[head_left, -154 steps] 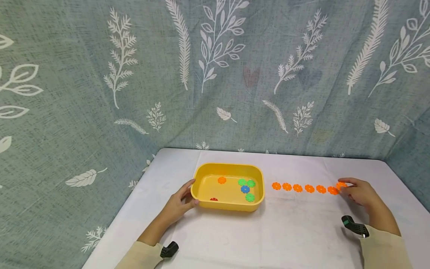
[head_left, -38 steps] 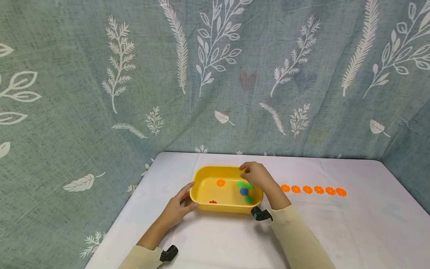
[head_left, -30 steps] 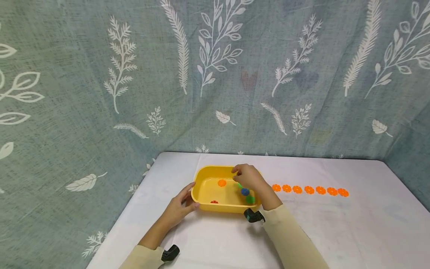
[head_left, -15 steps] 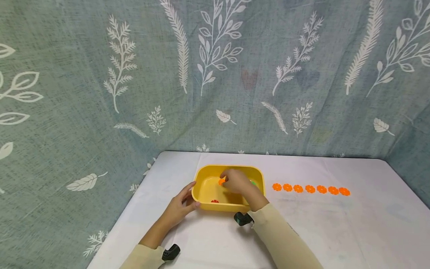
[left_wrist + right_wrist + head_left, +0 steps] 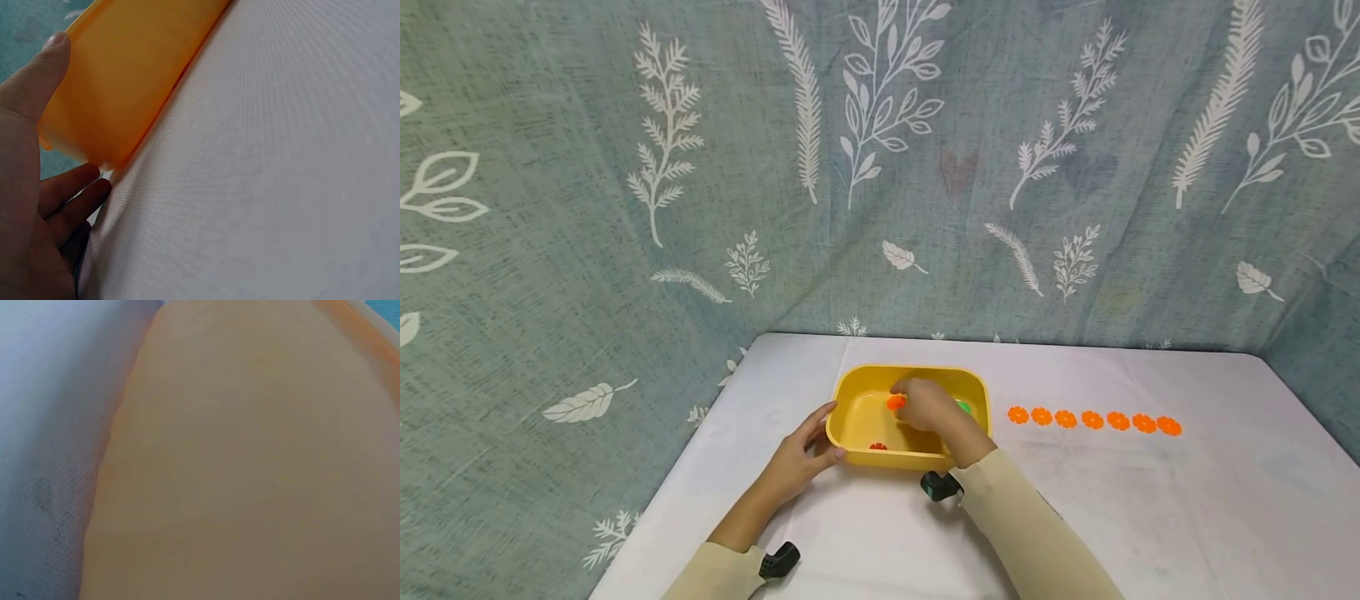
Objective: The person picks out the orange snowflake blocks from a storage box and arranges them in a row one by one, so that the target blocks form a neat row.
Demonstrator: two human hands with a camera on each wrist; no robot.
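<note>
A yellow plastic tub (image 5: 857,458) stands on the white-covered table. My left hand (image 5: 797,458) grips its left end, thumb on the near wall; in the left wrist view the thumb lies against the tub's wall (image 5: 125,75) with the fingertips by its lower corner. Inside the tub, my right hand (image 5: 928,406) pinches an orange flower-shaped disc (image 5: 896,402) between thumb and forefinger. A red disc (image 5: 877,447) lies at the near wall. Part of a green disc (image 5: 964,407) shows behind the right hand, which hides the other pieces. The tub's wall (image 5: 244,456) fills the right wrist view.
To the right of the tub, several orange flower-shaped discs (image 5: 1092,419) lie in a row on the white cloth (image 5: 1150,508). A grey-green curtain (image 5: 970,250) with white leaf prints hangs behind and beside the table.
My right hand has left the right end of the row after putting an orange disc there, moved left into the tub and taken hold of another. The left hand has stayed.
</note>
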